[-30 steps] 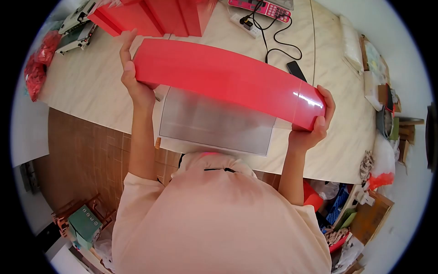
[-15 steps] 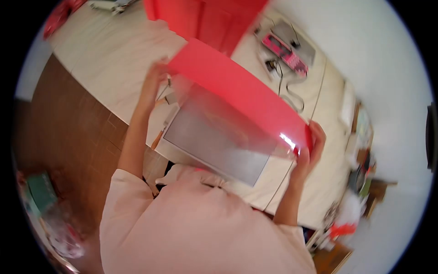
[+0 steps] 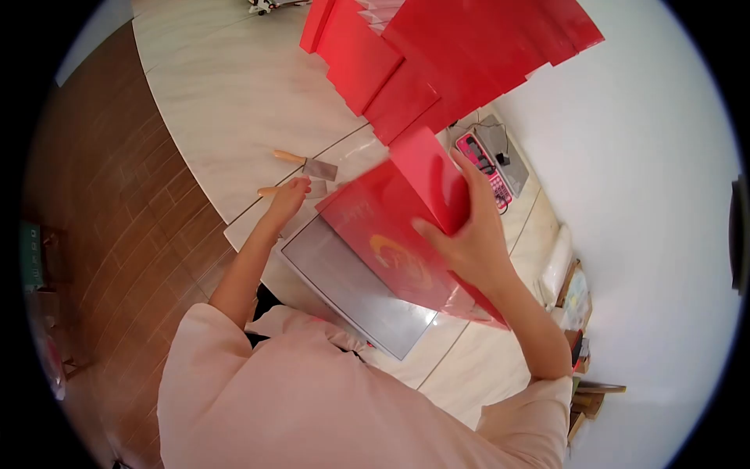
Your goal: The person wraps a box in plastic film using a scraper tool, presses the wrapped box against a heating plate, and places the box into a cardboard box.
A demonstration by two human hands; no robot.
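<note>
My right hand (image 3: 476, 242) grips a red box (image 3: 398, 234) with a yellow printed mark, its thumb and fingers spread across the narrow side. The box is tilted over a flat grey metal plate (image 3: 344, 258) and looks shiny, as if in clear film. My left hand (image 3: 291, 202) is apart from the box, fingers loosely bent. It hovers over a scraper with a wooden handle (image 3: 268, 191); whether it touches it, I cannot tell. Just beyond lies another scraper (image 3: 319, 168) with a broad metal blade.
Several red boxes (image 3: 469, 55) are stacked at the far side of the pale table (image 3: 219, 102). A pink device with buttons (image 3: 484, 164) and cables lies near the white wall (image 3: 625, 195). Brown flooring (image 3: 148, 211) shows at left; odds and ends sit at right.
My left hand has let go of the red box and moved down beside the scrapers. My right hand has shifted its grip, and the box has turned so its printed face shows.
</note>
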